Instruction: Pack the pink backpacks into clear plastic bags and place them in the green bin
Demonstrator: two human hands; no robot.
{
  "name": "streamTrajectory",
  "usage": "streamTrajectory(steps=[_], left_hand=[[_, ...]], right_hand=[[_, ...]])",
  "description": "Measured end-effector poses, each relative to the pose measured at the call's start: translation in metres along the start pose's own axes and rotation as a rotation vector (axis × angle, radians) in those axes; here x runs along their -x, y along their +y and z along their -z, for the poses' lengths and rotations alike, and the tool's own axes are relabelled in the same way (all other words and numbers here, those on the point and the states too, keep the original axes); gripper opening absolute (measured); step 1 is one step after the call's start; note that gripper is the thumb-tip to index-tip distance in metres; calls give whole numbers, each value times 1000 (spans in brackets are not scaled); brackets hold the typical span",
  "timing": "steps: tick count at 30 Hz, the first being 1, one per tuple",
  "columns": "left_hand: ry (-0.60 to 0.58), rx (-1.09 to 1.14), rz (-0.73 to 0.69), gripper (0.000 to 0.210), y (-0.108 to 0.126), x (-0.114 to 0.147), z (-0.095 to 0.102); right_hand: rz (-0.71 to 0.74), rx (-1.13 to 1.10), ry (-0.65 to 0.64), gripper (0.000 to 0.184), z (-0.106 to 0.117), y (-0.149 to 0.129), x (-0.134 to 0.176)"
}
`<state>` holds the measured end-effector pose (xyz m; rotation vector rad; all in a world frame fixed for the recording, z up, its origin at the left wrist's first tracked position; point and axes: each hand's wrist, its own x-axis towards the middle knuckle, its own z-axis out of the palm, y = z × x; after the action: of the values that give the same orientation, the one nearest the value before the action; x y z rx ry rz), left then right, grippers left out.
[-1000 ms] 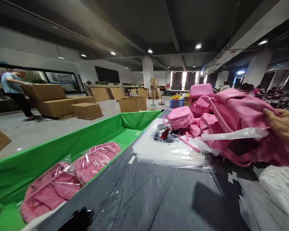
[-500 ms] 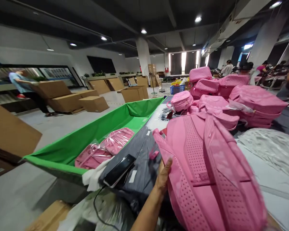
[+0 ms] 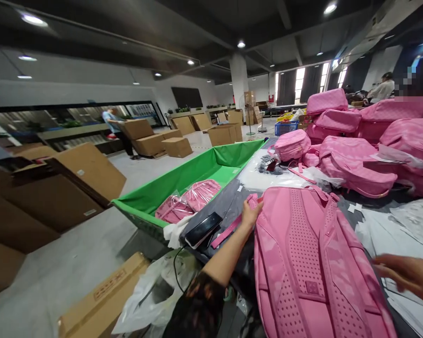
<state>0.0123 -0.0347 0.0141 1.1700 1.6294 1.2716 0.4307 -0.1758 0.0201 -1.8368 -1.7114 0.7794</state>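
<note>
A pink backpack [image 3: 305, 263] lies on the dark table cover with its padded, perforated back and shoulder straps facing up. My left hand [image 3: 251, 215] is closed round a pink strap at the backpack's upper left corner. A loose strap end [image 3: 227, 232] trails to the left of that wrist. Beyond the backpack's right edge, my right hand [image 3: 405, 272] is open, fingers stretched toward the pack and nothing seen in them. Under and behind it are flat white plastic bags [image 3: 377, 227]. A black phone [image 3: 203, 229] rests left of my left forearm.
Several pink backpacks [image 3: 356, 162] are piled at the table's far right. A green fabric bin [image 3: 176, 180] along the left holds plastic-wrapped pink bags [image 3: 188, 202]. Cardboard boxes [image 3: 81, 183] stand on the floor. A person [image 3: 116, 126] handles boxes farther back.
The view has swung left. My left hand has moved from the backpack's side up to a strap at its upper corner. The backpack lies flatter, and my right hand has come into view.
</note>
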Motion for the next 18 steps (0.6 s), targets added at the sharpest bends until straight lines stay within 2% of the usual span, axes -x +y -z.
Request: streamTrajectory(steps=[1, 3, 6, 9, 11, 13, 15, 16, 18], left_hand=[[19, -26, -10, 50, 14, -16, -8], [17, -76, -43, 40, 37, -41, -17], [-61, -125, -127, 34, 58, -57, -4], [-155, -136, -164, 42, 60, -54, 24], [-209, -105, -157, 40, 55, -49, 36], [-247, -44, -147, 31, 49, -45, 40], [-266, 22, -136, 27, 42, -44, 37], [-271, 49, -124, 25, 40, -45, 35], [-277, 94, -85, 22, 35, -50, 33]], right_hand=[[75, 22, -96, 35, -10, -29, -11], [215, 109, -150, 35, -36, -82, -33], [435, 159, -134, 38, -72, -132, -74], [538, 84, -31, 39, -99, -163, -121], [621, 19, 61, 52, -116, -187, -148], [711, -78, 44, 64, -134, -215, -168], [674, -237, -64, 54, -151, -239, -181], [603, -321, -102, 44, -157, -248, -186], [418, -462, -92, 26, -164, -255, -196]])
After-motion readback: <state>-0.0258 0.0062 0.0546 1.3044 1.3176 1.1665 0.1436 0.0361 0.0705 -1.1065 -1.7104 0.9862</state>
